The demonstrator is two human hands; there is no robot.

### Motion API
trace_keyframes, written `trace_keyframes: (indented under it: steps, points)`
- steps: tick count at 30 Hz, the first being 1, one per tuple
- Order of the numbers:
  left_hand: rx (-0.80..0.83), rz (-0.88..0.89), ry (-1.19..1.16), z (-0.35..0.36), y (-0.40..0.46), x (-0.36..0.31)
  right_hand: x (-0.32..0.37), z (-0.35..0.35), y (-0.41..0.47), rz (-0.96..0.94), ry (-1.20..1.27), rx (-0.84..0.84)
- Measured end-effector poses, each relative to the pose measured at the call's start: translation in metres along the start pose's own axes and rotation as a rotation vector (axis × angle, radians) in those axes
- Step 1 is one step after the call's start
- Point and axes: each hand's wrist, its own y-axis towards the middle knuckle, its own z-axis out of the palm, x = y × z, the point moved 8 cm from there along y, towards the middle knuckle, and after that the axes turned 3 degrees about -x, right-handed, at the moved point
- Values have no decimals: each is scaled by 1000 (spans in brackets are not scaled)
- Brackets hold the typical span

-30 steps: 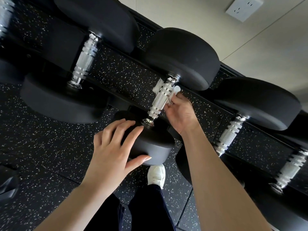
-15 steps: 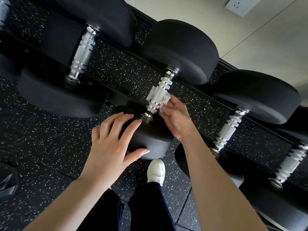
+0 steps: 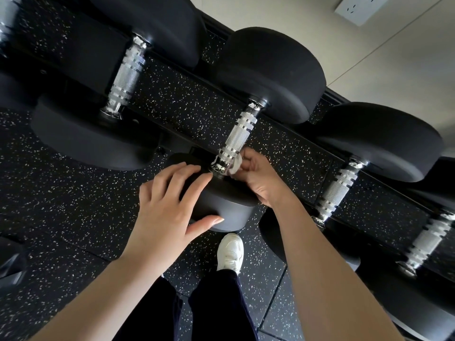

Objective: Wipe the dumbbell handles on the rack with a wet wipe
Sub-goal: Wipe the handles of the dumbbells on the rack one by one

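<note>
Four knurled chrome handles show along the rack (image 3: 197,146) right now, and the landmark is the middle dumbbell handle (image 3: 236,140). The right hand (image 3: 258,178) is curled at that handle's near end, fingers pinching a white wet wipe (image 3: 234,167) against the metal just above the near black head (image 3: 221,193). The left hand (image 3: 167,212) is spread flat, fingers splayed over the top of that same head, thumb on its front face. One handle (image 3: 125,77) sits left of the landmark, two more, (image 3: 336,190) and a blurred one (image 3: 426,242), to its right. One white shoe (image 3: 230,252) stands below it on the speckled floor (image 3: 61,198). One wall socket (image 3: 359,7) is far up to the right. No readable writing anywhere.
</note>
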Motion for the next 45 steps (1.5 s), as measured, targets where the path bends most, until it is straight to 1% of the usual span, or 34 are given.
trace_keyframes:
  steps: [4,8,13,16,21,23,25,29,31,34,37,40,45]
  points:
    - [24,0,14,1,0,1,0,-2,-6,-13,-69,5]
    - [33,-2,16,0,1,2,2,-9,-17,-33,-158,-52]
    - [34,-4,3,2,1,-1,20,-19,-34,-180,-483,-325]
    - [34,-11,9,1,0,1,35,-13,-43,-309,-567,-391]
    - [32,-23,7,0,0,3,59,12,-46,-502,-634,-367]
    - [19,-27,-9,-1,1,3,68,20,-42,-541,-688,-352]
    - [9,-30,-18,-1,0,4,75,27,-36,-531,-782,-325]
    - [6,-28,-12,1,-1,5,79,37,-29,-368,-1192,-298]
    - [2,-33,-10,2,-1,6,78,38,-30,-310,-1313,-298]
    - [3,-33,-17,3,-2,7,77,38,-30,-277,-1311,-284]
    - [-9,-36,-32,3,-3,7,75,38,-29,-221,-1241,-258]
    - [-11,-37,-32,4,-3,8,75,41,-29,-223,-1202,-239]
    - [-13,-41,-29,4,-3,7,84,45,-26,-259,-1313,-275]
